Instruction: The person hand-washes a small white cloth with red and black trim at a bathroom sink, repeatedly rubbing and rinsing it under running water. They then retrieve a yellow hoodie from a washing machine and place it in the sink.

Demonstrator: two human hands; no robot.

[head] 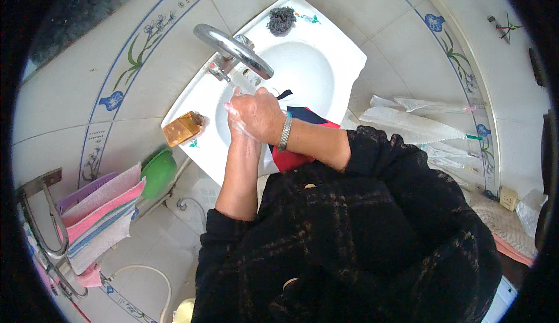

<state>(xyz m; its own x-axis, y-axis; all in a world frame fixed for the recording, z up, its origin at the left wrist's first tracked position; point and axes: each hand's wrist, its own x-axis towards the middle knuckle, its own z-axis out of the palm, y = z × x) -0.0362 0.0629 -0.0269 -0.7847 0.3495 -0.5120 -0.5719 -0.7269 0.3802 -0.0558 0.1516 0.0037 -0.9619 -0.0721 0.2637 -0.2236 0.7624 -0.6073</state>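
Over the white washbasin (349,56) my right hand (260,115), with a metal-band watch (285,132) at the wrist, is clasped over my left hand (236,120). White lather shows on my left hand and wrist. Most of the left hand's fingers are hidden beneath the right, so their pose is unclear. A curved chrome faucet (233,48) arches just above both hands. Beneath my right forearm, a dark blue and red cloth (290,159) lies across the basin's near side. An amber bar of soap (181,130) rests on the left rim, apart from my hands.
A dark scrubbing pad (281,20) sits on the basin's back rim. At left are a green plastic basin (159,174) and towels (105,214) by a metal rack (54,218). White cloths (410,122) hang along the tiled right wall.
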